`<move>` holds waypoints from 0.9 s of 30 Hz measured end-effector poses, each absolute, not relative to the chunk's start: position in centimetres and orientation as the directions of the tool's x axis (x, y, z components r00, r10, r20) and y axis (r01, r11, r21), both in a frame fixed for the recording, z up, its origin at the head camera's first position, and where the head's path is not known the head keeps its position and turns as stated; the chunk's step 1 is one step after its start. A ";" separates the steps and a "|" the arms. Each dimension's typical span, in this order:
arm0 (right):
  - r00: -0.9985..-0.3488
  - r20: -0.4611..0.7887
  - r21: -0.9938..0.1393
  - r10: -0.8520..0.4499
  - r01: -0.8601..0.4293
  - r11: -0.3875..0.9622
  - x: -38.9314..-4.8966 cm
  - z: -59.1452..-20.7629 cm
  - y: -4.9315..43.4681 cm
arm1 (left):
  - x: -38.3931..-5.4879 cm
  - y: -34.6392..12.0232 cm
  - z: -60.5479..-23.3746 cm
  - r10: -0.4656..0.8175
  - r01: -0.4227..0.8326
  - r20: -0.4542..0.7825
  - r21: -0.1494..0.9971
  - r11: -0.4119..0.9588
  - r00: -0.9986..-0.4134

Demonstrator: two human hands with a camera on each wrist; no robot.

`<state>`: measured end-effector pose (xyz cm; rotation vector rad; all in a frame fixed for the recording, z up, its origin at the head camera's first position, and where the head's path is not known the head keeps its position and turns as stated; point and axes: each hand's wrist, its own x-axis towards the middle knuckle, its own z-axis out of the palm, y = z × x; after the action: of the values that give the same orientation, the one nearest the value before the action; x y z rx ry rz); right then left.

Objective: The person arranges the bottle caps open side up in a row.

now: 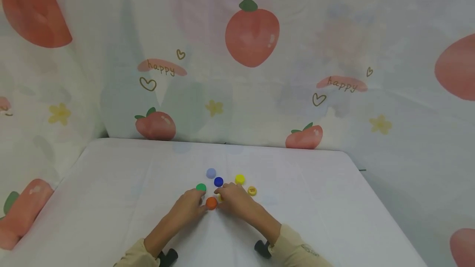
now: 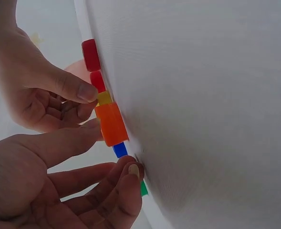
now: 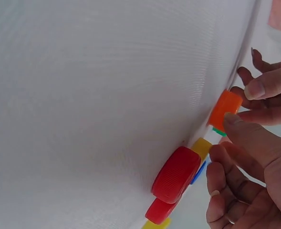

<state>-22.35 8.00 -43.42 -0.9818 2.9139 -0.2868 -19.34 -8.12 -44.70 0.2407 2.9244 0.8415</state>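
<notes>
Orange cap (image 1: 211, 203), plastic by the look, on a white tabletop (image 1: 334, 217). Sits at the near side of a loose cluster of caps, between left hand (image 1: 189, 206) and right hand (image 1: 237, 200).

Step in hand, as judged: placing or adjusting the orange cap among close neighbours, with both hands at once. Next move probably calls for a light, level nudge or a two-sided pinch, low to the cloth, with care not to shove the small yellow cap (image 3: 201, 147) close by.

Around the work: green cap (image 1: 201, 187) at the left fingertips; dark blue cap (image 1: 218, 181) and light blue cap (image 1: 210, 173) farther off; bright yellow cap (image 1: 240, 179) and printed yellow cap (image 1: 252, 190) past the right hand. Also two red caps (image 3: 177, 175), visible only from the wrists.

Pose: forearms angled inward from the near edge, in beige sleeves (image 1: 293, 250), backs of both hands toward the head view. On the left, thumb at the side of the orange cap, contact likely; other fingers loosely bent, tips low by the green cap. No closed grip visible. On the right, thumb tip at the orange cap's edge, forefinger close to the small yellow cap, gap between the two, remaining fingers relaxed and curled. Cannot tell whether pressing on either.
</notes>
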 end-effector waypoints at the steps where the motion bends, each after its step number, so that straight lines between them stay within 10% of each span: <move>1: -0.795 0.009 -0.196 -0.606 -0.596 0.779 -22.4 -43.4 8.0 | -19.3 -8.1 -44.7 0.179 0.129 -0.041 0.537 0.833 -0.983; 27: -0.755 0.042 -0.139 -0.654 -0.653 0.744 -22.5 -43.9 7.7 | -18.8 -8.4 -44.4 0.272 0.203 -0.009 0.642 0.740 -0.962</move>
<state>-22.51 7.65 -43.87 -1.0964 2.9253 -0.2274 -18.83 -8.41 -44.44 0.3884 2.8341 1.0271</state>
